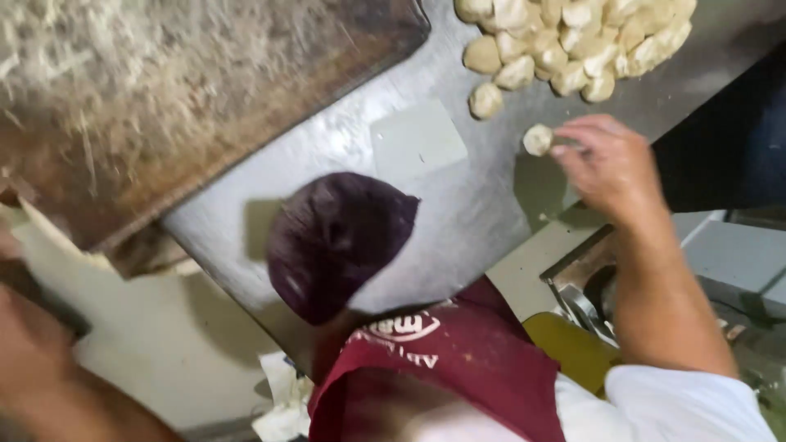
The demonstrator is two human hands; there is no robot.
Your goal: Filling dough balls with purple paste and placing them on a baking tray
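A pale, floury dough ball sits pinched in the right hand fingers, low over the steel worktop. Beyond lies a heap of dough balls. The left hand is blurred; its fingers cannot be told.

My one camera sits on my head, looking steeply down and tilted, close over the metal surface crossing the frame diagonally.
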